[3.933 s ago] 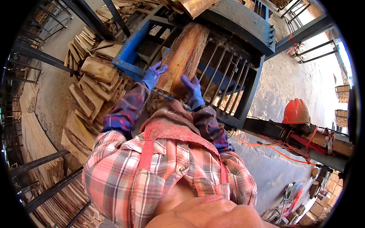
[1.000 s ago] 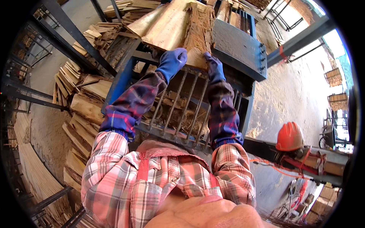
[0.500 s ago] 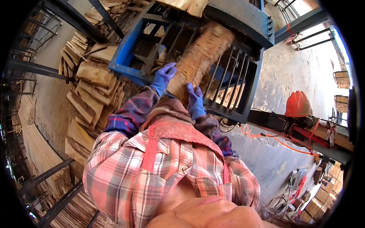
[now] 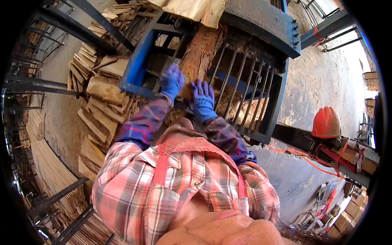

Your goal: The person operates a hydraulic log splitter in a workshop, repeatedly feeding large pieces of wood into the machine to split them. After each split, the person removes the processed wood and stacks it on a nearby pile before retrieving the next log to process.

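Note:
A rough bark-covered wood slab point(image 4: 201, 52) lies lengthwise over the bars of a blue metal machine point(image 4: 136, 67), its far end passing under the machine's cover. My left hand point(image 4: 172, 83), in a blue-purple glove, is beside the slab's near left edge, fingers stretched forward and slightly blurred. At the near right end of the slab is my right hand point(image 4: 203, 101), gloved alike, its fingers spread and palm down. Neither hand is wrapped around the wood. Whether the fingertips press on it I cannot tell.
Pale boards point(image 4: 192, 11) rest on top of the machine. Stacked slabs point(image 4: 105, 92) stand on the left. To the right, an orange hard hat point(image 4: 326, 122) sits on a dark beam point(image 4: 286, 132), with an orange cable point(image 4: 304, 154) trailing below. Metal bars point(image 4: 245, 87) span the machine's right side.
The slab has moved away from me, straightened and shifted left under the cover. My right hand has moved left and its fingers have spread; my left hand has shifted slightly left.

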Demonstrator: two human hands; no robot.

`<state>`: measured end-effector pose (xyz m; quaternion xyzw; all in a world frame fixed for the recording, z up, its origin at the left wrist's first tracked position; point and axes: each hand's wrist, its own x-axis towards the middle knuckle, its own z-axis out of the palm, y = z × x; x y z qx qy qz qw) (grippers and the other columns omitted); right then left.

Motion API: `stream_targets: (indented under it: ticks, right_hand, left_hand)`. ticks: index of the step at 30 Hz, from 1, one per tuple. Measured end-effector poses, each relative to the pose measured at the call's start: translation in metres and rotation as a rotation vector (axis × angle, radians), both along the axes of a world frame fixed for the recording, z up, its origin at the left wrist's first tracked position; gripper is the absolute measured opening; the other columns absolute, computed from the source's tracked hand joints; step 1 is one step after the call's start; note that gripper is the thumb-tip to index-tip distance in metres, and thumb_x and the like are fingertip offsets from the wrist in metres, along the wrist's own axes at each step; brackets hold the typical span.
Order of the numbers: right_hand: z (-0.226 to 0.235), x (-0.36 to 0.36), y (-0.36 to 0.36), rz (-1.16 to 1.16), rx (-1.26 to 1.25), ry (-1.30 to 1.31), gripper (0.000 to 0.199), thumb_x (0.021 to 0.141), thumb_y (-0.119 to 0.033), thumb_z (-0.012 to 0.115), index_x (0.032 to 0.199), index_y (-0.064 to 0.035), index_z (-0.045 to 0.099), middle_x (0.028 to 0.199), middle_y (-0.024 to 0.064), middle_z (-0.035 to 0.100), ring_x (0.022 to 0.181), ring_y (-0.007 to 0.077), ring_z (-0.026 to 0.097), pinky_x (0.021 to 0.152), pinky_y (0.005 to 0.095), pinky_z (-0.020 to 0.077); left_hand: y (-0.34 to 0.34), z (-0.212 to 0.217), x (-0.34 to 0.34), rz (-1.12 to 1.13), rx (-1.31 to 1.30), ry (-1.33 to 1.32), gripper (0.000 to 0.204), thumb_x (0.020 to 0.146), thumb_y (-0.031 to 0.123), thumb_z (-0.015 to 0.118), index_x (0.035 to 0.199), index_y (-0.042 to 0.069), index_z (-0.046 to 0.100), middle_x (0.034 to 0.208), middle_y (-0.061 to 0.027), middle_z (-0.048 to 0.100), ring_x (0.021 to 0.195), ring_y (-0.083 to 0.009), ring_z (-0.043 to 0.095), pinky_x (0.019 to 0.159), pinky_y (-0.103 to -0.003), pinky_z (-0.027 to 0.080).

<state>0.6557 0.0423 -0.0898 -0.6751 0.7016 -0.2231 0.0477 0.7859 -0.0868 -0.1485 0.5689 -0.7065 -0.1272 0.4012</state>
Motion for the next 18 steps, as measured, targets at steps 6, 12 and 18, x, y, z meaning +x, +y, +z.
stream_targets:
  ticks: [6, 12, 18]
  right_hand:
    - [-0.025, -0.040, -0.063, 0.028, -0.149, 0.017, 0.073, 0.068, -0.036, 0.074, 0.132, -0.0083, 0.050, 0.142, 0.0171, 0.043, 0.131, 0.0361, 0.041, 0.113, 0.0506, 0.0228]
    - [-0.011, -0.091, -0.127, -0.018, -0.120, 0.026, 0.066, 0.071, -0.044, 0.073, 0.125, -0.0115, 0.053, 0.134, 0.0167, 0.050, 0.125, 0.0356, 0.045, 0.111, 0.0486, 0.0257]
    - [0.063, -0.110, -0.158, -0.039, -0.146, -0.890, 0.070, 0.082, -0.037, 0.075, 0.135, -0.0017, 0.048, 0.130, 0.0162, 0.056, 0.118, 0.0260, 0.055, 0.099, 0.0374, 0.0435]
  left_hand:
    - [-0.066, -0.007, -0.037, -0.175, -0.256, -0.132, 0.039, 0.088, 0.026, 0.062, 0.117, 0.001, 0.061, 0.116, -0.0206, 0.063, 0.105, -0.0363, 0.061, 0.092, -0.041, 0.049]
    - [-0.161, 0.107, -0.103, -0.528, 0.842, 1.448, 0.045, 0.086, 0.031, 0.068, 0.121, 0.004, 0.060, 0.118, -0.0158, 0.064, 0.107, -0.0283, 0.063, 0.092, -0.034, 0.050]
    - [-0.209, 0.119, -0.126, -0.368, 0.326, 1.096, 0.029, 0.086, 0.027, 0.066, 0.097, 0.001, 0.072, 0.088, -0.0093, 0.072, 0.079, -0.0178, 0.068, 0.072, -0.033, 0.052]
